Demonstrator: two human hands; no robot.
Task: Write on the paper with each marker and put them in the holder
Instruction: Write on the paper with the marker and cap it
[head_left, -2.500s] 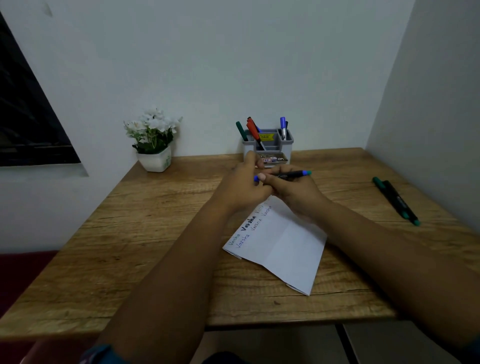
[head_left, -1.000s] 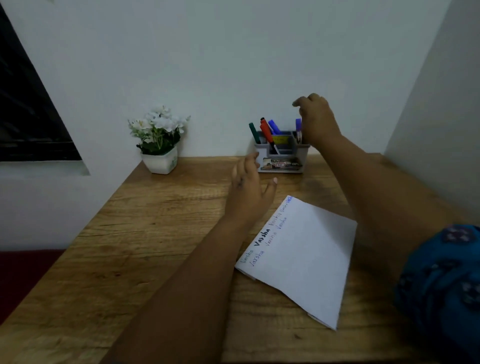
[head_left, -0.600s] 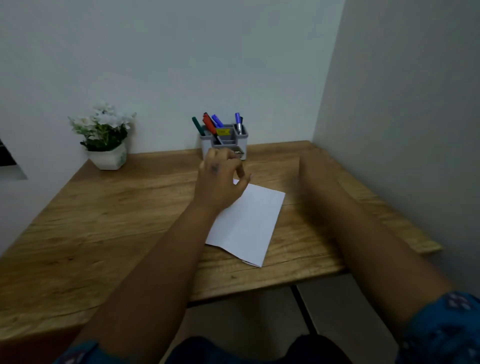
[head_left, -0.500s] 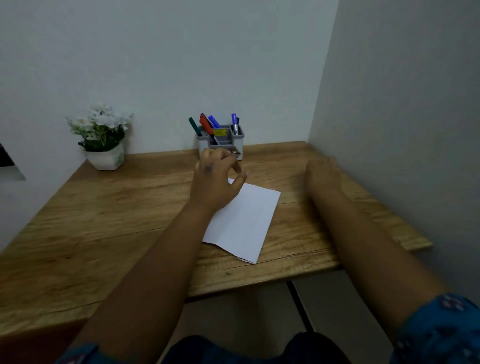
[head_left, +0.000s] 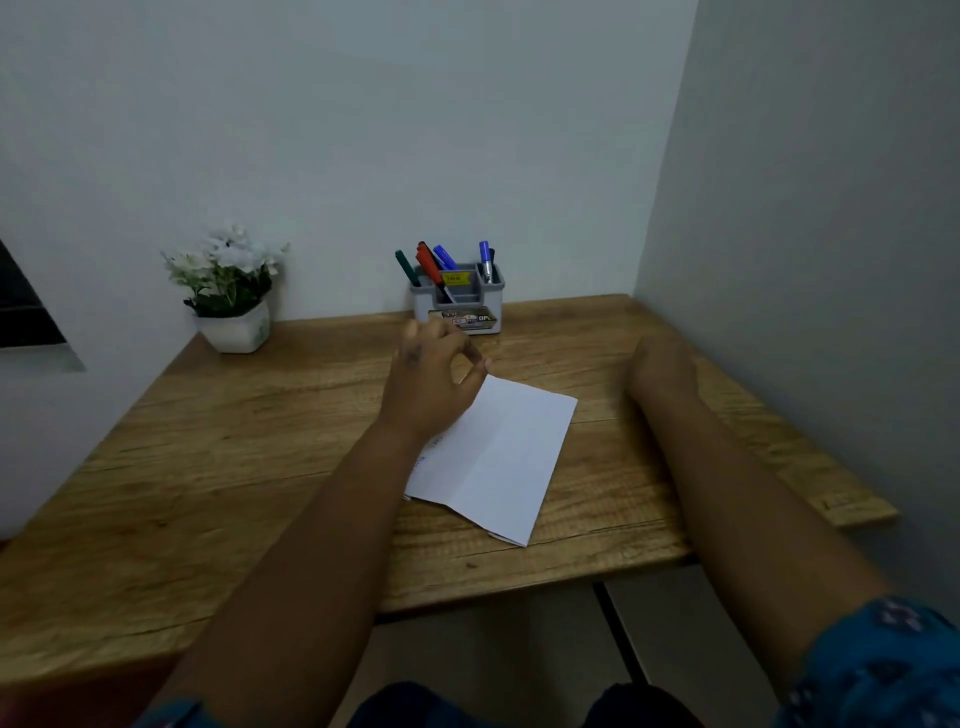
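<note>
A folded white paper (head_left: 498, 457) with handwriting along its left edge lies on the wooden table (head_left: 234, 467). My left hand (head_left: 431, 374) hovers over the paper's top-left corner, its fingers loosely curled and apart, with nothing in them. My right hand (head_left: 660, 364) rests knuckles-up on the table to the right of the paper; its fingers and whatever lies under it are hidden. A grey holder (head_left: 460, 306) stands against the back wall. In it stand a green marker (head_left: 406, 267), a red marker (head_left: 430, 266) and two blue markers (head_left: 444, 257).
A white pot of white flowers (head_left: 231, 296) sits at the back left of the table. The right wall (head_left: 805, 260) runs close along the table's right edge. A dark frame (head_left: 21, 306) shows at the far left.
My right hand left the holder, where it set the blue marker, and came down onto the table right of the paper. My left hand stayed over the paper's corner. The view swung right.
</note>
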